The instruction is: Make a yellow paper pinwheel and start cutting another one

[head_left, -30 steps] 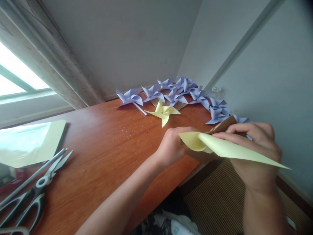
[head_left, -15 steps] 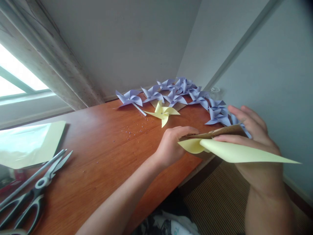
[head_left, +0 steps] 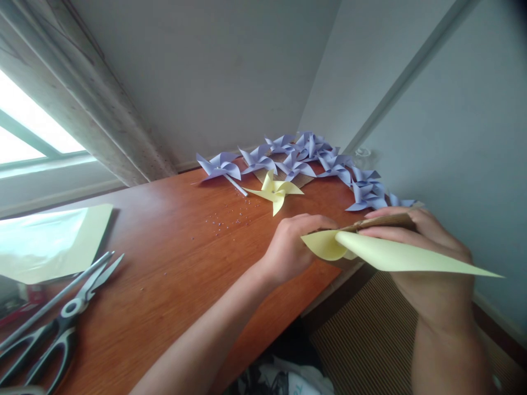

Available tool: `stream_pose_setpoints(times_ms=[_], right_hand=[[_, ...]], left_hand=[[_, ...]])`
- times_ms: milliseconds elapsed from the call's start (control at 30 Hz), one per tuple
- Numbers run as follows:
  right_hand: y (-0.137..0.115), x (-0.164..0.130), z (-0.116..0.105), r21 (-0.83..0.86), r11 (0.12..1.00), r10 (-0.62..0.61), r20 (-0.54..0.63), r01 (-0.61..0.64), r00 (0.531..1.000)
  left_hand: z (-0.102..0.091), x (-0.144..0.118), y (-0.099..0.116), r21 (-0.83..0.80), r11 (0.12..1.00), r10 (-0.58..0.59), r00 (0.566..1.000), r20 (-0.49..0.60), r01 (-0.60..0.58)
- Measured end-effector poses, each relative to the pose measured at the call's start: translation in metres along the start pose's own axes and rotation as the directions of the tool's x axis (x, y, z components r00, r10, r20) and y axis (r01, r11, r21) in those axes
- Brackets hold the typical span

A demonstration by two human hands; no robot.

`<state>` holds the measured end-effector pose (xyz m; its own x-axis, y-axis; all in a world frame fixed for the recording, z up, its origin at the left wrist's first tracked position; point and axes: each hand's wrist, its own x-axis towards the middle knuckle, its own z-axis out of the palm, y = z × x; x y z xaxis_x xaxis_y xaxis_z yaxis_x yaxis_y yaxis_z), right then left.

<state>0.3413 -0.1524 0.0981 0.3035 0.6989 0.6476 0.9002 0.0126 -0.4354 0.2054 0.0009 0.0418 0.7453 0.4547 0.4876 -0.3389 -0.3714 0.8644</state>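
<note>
Seen nearly edge-on, a yellow paper pinwheel (head_left: 395, 253) lies against a piece of brown cardboard (head_left: 391, 220) above the table's right edge. My left hand (head_left: 290, 247) is closed on the cardboard's left end, its fingers partly hidden behind. My right hand (head_left: 436, 247) grips the right side of the cardboard, fingers along its far face and thumb between cardboard and paper. The pinwheel's centre, near my right thumb, is mostly hidden. Another yellow pinwheel (head_left: 275, 192) lies flat on the table beyond my left hand.
Several purple pinwheels (head_left: 294, 164) line the far side of the wooden table (head_left: 173, 230), one with a white stick (head_left: 236, 185). Small paper bits lie nearby. At left are scissors (head_left: 69, 312), a thin grey rod (head_left: 49, 304) and a pack of yellow paper (head_left: 93, 230).
My right hand's raised fingers have come down and closed onto the far face of the cardboard. The left hand holds nearly the same place.
</note>
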Motion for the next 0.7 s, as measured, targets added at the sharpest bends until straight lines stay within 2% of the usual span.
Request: stream_pose_setpoints(times_ms=[133,300,500,700], right_hand=[[-0.002,-0.0007,0.0047,-0.019,1.0,0.018,-0.047,-0.019,0.999],[-0.0019,-0.0031,0.0069,-0.006,1.0,0.021,-0.069,-0.021,0.997],[-0.0024,-0.0054,0.0046,-0.032,0.997,-0.074,-0.112,0.07,0.991],[-0.0008,-0.0045,0.005,-0.077,0.989,-0.137,-0.133,0.128,0.982]], left_hand=[[0.0016,-0.001,-0.0014,-0.004,0.999,0.04,0.999,-0.004,-0.04],[0.0027,-0.0023,-0.0005,0.019,0.999,0.029,1.0,-0.005,-0.029],[-0.0006,-0.001,0.0036,0.009,1.0,-0.007,1.0,0.005,0.007],[-0.0007,-0.0008,0.0007,-0.007,1.0,0.018,1.0,-0.005,-0.018]])
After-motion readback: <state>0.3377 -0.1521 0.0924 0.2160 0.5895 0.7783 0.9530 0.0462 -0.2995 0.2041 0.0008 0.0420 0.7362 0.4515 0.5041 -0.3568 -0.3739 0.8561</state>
